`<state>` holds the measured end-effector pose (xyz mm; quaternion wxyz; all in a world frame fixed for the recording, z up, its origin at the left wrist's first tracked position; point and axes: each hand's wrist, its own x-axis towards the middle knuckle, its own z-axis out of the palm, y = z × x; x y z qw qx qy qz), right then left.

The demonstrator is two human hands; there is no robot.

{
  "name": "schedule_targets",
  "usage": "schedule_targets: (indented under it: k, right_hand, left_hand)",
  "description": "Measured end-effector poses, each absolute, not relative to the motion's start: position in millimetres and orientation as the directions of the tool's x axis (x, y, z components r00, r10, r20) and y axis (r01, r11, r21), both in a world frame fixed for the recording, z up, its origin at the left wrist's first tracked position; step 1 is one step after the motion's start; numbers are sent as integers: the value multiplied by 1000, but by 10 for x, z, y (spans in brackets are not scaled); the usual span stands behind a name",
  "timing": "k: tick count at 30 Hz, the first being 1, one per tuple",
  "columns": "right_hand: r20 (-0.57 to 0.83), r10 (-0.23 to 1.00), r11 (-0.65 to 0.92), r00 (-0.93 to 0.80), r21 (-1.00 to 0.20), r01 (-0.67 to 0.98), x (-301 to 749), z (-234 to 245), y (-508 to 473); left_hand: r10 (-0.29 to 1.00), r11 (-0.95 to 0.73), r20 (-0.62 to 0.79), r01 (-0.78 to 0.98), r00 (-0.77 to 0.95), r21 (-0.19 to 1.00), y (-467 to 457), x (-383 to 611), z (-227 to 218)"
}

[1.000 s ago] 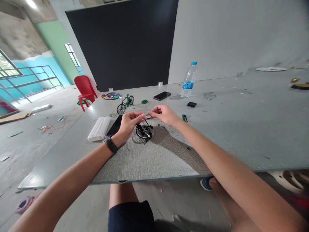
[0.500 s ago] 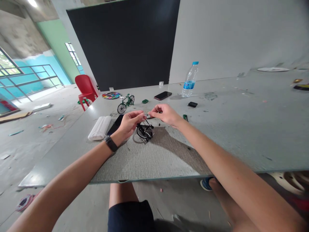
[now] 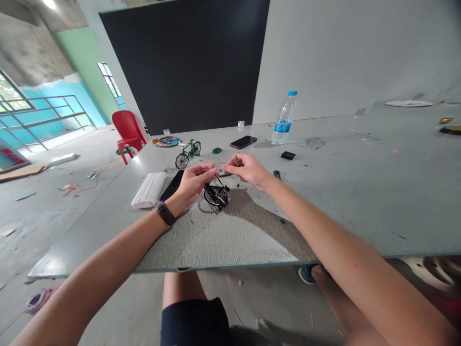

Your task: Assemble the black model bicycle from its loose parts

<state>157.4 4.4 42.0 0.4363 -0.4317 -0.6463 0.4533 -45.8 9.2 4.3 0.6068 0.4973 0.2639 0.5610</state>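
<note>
Seemingly, a bike (image 3: 215, 196) is being assembled near the table edge (image 3: 230, 265), pinched by left hand (image 3: 194, 180) and right hand (image 3: 248, 170). Alignment is likely being required.

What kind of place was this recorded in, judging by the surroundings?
Probably an unfinished or neglected building used as a makeshift workspace: a patchy, part-painted wall, scraps strewn over the floor, and a black model bicycle being handled at a grey table.
</note>
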Motion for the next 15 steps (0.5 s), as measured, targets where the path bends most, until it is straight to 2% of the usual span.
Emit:
schedule_targets:
  k: [3,6,11,15]
  right_hand:
    - [111,956,165,-272,-969,184,1581,428,45]
    - [112,944,190,-309,-953,235,1595,414,54]
    - [179,935,265,-306,-926,270,1594,391,65]
    - [307,903,392,-301,-876,282,1575,378,97]
  left_hand:
    - [941,-161,261,-396,214,904,97,-451,31]
    - [932,-217,301,-352,204,911,108,-444,9]
    - [917,-298,354,-278,183,913,117,-434,-2]
    - [916,-330,370,-232,156,915,112,-438,27]
